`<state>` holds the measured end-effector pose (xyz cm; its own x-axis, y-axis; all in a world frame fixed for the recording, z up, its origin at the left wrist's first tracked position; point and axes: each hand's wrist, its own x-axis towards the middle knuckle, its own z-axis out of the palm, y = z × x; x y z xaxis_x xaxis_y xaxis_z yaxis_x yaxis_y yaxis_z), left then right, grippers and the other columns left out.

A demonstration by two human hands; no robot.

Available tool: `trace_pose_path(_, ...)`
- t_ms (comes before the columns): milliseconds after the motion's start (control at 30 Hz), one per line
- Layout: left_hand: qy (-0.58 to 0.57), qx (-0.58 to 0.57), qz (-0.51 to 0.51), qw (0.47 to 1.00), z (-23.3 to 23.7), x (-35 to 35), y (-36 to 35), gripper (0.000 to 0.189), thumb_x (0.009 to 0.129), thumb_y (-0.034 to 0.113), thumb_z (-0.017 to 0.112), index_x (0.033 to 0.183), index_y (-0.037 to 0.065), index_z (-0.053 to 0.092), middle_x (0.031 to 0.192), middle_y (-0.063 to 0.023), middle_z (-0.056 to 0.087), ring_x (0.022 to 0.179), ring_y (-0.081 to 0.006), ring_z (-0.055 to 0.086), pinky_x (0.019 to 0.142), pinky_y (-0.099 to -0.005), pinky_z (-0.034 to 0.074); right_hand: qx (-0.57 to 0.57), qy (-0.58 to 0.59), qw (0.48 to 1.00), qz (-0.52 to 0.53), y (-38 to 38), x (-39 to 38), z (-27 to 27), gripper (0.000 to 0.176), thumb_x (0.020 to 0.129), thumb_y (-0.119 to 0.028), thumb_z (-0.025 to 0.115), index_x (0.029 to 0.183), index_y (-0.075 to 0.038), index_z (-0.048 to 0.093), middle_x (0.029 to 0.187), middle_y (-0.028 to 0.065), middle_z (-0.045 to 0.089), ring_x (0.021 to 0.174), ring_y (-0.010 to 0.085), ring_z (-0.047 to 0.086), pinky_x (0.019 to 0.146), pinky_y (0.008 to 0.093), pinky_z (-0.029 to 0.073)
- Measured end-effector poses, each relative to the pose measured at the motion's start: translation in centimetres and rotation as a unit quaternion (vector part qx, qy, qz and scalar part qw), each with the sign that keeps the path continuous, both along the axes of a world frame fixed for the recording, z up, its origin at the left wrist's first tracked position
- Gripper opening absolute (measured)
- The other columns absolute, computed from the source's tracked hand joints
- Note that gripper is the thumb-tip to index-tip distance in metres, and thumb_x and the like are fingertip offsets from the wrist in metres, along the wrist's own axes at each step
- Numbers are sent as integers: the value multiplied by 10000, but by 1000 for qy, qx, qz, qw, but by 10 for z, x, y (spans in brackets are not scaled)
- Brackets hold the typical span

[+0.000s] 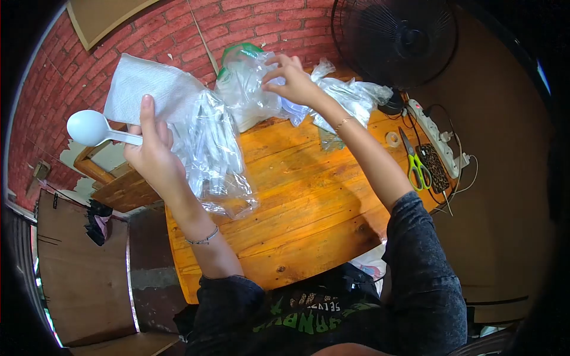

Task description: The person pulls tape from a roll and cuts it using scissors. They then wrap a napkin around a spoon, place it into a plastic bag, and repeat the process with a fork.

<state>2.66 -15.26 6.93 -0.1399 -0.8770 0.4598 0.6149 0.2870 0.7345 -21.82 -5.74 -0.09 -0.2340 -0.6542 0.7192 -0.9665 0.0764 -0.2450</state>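
My left hand (155,148) is closed on a white plastic spoon (89,128), its bowl pointing left. The same hand pinches a white paper napkin (151,83) under the thumb. Below and right of that hand lies a clear plastic bag (217,142) of white plastic cutlery. My right hand (291,82) is raised with its fingers apart and slightly curled, in front of a clear bag with green print (240,74). Another clear plastic bag (353,98) with whitish contents lies to the right of that hand.
The wooden table (285,213) carries green-handled scissors (417,169), a tape roll (392,139), a leopard-patterned phone (433,167) and a white power strip (436,133) with cables along its right side. A black fan (409,38) stands at the back right, near the red brick wall (291,26).
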Motion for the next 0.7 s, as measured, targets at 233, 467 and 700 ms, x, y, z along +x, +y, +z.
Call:
trace_pose_path(233,-11,5,2,1000,8,4,12,424,843,128,623,538,154,330,468,96,248,401,-1,149,400,-227,79,41,65,992,-103,-46,-13,-22,138,635,-42,643,769,-6,643,1197,114,433,1067,331,402,840,447,366)
trace_pose_path(467,-25,-4,-3,1000,12,6,17,454,852,114,609,528,168,296,463,93,231,399,-9,137,402,-233,79,55,74,992,-81,-52,-11,-13,302,592,42,591,882,-32,637,1099,102,459,1017,308,412,825,419,355)
trace_pose_path(700,-28,-3,-11,1000,14,6,20,461,847,106,615,528,168,289,469,92,228,404,-8,138,403,-235,81,104,107,987,-55,-53,-12,-5,418,575,74,567,901,-160,683,1123,55,460,1032,280,394,865,424,319)
